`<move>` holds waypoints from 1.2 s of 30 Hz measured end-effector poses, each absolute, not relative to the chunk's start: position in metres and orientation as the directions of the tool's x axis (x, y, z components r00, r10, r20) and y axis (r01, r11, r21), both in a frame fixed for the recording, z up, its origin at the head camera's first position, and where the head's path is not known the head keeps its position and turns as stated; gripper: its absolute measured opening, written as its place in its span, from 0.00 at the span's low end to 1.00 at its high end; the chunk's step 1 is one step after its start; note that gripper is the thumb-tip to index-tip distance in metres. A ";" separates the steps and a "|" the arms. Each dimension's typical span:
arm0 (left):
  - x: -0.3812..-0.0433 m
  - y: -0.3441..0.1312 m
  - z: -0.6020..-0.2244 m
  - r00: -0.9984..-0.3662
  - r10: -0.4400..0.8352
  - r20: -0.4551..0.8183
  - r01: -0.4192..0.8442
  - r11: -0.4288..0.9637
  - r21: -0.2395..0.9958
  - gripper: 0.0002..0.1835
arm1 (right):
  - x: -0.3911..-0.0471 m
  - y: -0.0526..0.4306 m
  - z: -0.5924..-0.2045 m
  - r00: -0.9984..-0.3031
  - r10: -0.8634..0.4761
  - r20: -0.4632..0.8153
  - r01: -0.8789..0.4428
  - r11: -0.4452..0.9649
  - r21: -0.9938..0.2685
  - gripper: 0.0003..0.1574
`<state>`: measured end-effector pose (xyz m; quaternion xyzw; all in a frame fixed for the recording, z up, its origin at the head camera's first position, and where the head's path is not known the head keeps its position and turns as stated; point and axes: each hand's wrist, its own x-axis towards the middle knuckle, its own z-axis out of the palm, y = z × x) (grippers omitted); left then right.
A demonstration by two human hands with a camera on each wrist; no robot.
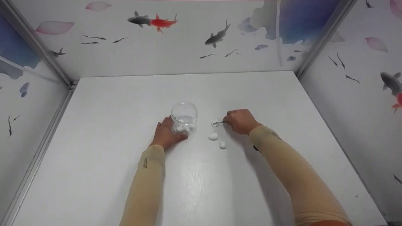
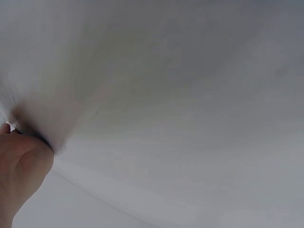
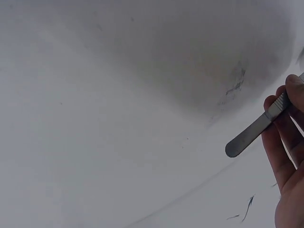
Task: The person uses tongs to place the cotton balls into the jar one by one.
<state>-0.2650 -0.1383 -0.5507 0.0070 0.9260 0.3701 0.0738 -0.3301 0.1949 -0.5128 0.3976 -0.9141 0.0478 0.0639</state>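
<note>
A clear jar (image 1: 184, 108) stands upright on the table, with several white cotton balls (image 1: 179, 128) at its bottom. My left hand (image 1: 166, 135) grips the lower part of this jar from the left, thumb in front. In my right hand (image 1: 242, 121) I hold metal tweezers (image 3: 249, 135), whose tips reach a cotton ball (image 1: 214, 125) to the right of the jar. Whether the tips pinch it cannot be made out. Two more cotton balls, one larger (image 1: 213, 136) and one smaller (image 1: 223, 145), lie nearer to me. The left wrist view shows only part of that hand, without the jar.
The white table (image 1: 110, 110) is enclosed at the back and both sides by panels (image 1: 188, 56) printed with fish and petals. Metal frame strips (image 1: 51, 50) run along the corners. Beige sleeves cover both forearms.
</note>
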 end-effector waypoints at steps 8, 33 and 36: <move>-0.264 -0.137 -0.547 -0.986 0.070 -0.150 -0.051 0.735 0.677 0.62 | -0.330 0.197 -0.507 -0.663 -0.722 0.197 -0.739 0.674 -0.019 0.10; -0.266 -0.138 -0.550 -0.989 0.085 -0.120 -0.015 0.753 0.657 0.62 | -0.335 0.155 -0.433 -0.632 -0.714 0.301 -0.741 0.670 0.033 0.11; -0.266 -0.138 -0.550 -0.987 0.078 -0.140 -0.035 0.748 0.663 0.63 | -0.334 0.142 -0.428 -0.601 -0.733 0.320 -0.764 0.644 0.039 0.10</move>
